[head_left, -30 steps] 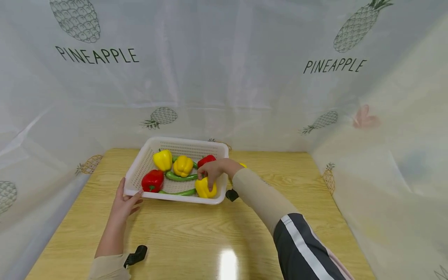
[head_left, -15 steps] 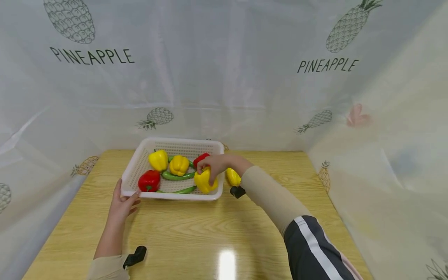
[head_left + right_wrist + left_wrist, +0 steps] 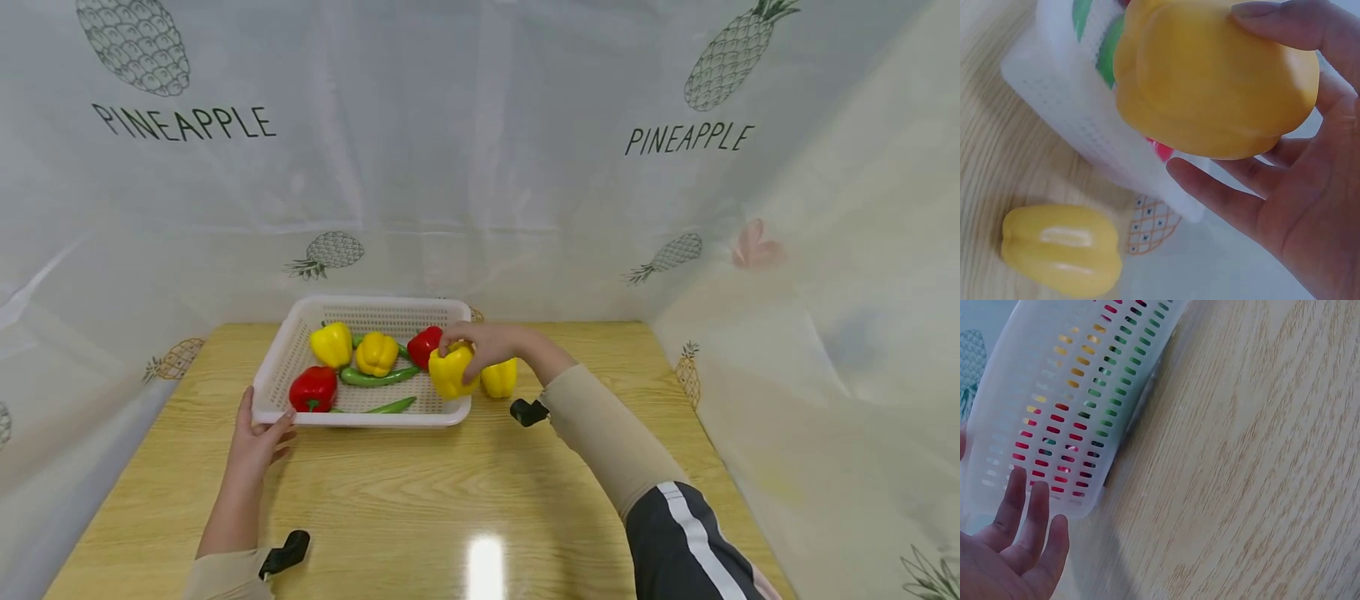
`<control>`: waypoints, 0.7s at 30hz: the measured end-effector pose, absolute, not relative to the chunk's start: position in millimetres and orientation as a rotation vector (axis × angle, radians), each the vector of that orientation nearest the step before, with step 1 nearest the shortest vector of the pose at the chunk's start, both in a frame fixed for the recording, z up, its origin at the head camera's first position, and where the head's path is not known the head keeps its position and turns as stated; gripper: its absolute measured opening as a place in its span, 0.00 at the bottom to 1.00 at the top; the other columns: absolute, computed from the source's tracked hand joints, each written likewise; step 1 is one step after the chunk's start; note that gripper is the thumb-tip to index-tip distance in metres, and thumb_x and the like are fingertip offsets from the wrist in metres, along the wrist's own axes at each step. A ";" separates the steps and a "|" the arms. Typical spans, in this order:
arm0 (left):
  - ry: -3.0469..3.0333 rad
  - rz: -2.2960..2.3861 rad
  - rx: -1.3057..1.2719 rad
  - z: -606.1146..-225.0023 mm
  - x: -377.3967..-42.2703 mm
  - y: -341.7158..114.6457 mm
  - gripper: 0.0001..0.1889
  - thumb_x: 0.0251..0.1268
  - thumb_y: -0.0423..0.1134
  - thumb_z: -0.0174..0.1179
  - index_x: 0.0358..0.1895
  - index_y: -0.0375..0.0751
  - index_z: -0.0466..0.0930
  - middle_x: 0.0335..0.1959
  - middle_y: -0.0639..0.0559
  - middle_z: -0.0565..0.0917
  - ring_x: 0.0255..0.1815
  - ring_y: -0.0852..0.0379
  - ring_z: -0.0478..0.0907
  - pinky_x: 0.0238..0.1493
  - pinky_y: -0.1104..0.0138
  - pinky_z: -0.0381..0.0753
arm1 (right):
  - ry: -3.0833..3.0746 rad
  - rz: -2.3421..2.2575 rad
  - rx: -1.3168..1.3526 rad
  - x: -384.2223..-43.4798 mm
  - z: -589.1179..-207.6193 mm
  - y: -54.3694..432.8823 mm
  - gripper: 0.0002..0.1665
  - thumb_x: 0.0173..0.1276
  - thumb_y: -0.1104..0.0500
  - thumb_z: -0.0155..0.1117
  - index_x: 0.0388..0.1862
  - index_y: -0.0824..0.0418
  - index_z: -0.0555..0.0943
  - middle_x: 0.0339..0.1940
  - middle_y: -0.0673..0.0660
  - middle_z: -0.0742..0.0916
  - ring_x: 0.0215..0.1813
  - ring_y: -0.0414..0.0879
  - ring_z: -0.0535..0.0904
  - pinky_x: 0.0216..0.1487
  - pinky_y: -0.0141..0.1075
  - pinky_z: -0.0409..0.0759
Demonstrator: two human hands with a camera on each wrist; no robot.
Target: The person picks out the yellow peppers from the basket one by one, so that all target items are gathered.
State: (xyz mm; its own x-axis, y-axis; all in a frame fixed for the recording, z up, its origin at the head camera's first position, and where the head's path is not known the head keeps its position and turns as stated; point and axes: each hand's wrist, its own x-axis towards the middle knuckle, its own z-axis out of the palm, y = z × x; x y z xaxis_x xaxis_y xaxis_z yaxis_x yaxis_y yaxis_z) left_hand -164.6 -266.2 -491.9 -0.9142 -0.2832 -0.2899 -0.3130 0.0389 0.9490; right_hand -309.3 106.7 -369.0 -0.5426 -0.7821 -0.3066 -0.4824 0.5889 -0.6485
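In the head view my right hand (image 3: 487, 343) grips a yellow bell pepper (image 3: 448, 373), raised over the right end of a white plastic basket (image 3: 360, 419). The right wrist view shows the thumb on one side of this yellow bell pepper (image 3: 1210, 81) and fingers behind it. At the basket's front left corner my left hand (image 3: 255, 442) holds the rim with thumb and forefinger; the other fingers (image 3: 1036, 515) lie loosely by the perforated wall. Inside the basket are two yellow bell peppers (image 3: 377, 354), two red bell peppers (image 3: 313, 389) and several green chili peppers (image 3: 378, 377).
Another yellow bell pepper (image 3: 498, 378) sits on the wooden table (image 3: 405, 500) just right of the basket. A pale curtain (image 3: 420, 167) printed with pineapples hangs behind and along both sides of the table.
My right hand has lifted the yellow bell pepper from the basket's front right corner, up and toward the right. The left hand stays at the basket corner. The view has shifted slightly.
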 end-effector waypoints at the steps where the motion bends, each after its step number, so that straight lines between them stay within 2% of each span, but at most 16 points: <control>1: 2.248 2.066 -0.646 -492.4 -164.8 -266.4 0.50 0.71 0.44 0.58 0.78 0.64 0.24 0.26 0.73 0.79 0.28 0.67 0.80 0.37 0.67 0.79 | 2.248 -0.683 -0.996 -308.6 -369.4 110.3 0.26 0.53 0.61 0.74 0.51 0.50 0.75 0.58 0.50 0.74 0.57 0.49 0.69 0.55 0.43 0.73; 5: 2.249 2.097 -0.644 -494.0 -164.7 -266.9 0.50 0.70 0.44 0.60 0.78 0.60 0.26 0.27 0.71 0.80 0.28 0.66 0.81 0.35 0.67 0.79 | 2.263 -0.757 -0.963 -306.5 -373.2 127.3 0.27 0.53 0.61 0.72 0.52 0.51 0.75 0.58 0.49 0.74 0.57 0.49 0.69 0.56 0.44 0.72; 11: 2.253 2.081 -0.650 -494.5 -163.4 -267.2 0.51 0.69 0.47 0.60 0.78 0.62 0.26 0.27 0.72 0.80 0.31 0.63 0.83 0.37 0.67 0.79 | 2.266 -0.914 -0.914 -303.1 -381.4 157.2 0.28 0.53 0.62 0.69 0.54 0.54 0.74 0.61 0.52 0.74 0.61 0.53 0.67 0.58 0.47 0.71; 21: 2.263 2.055 -0.638 -493.1 -163.2 -267.3 0.51 0.69 0.48 0.60 0.78 0.60 0.25 0.29 0.74 0.77 0.34 0.63 0.83 0.38 0.67 0.80 | 2.298 -1.169 -0.833 -295.3 -406.4 199.9 0.27 0.57 0.65 0.66 0.57 0.59 0.73 0.64 0.57 0.73 0.57 0.54 0.71 0.55 0.47 0.75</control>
State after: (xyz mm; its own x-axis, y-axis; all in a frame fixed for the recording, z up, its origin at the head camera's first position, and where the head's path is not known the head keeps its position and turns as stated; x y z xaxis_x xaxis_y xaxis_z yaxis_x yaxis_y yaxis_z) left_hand -163.2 -267.3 -493.1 -0.9164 -0.2838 -0.2823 -0.3083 0.0503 0.9500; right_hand -295.3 199.9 -406.4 -0.7276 -0.6784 -0.1022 -0.3169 0.4645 -0.8269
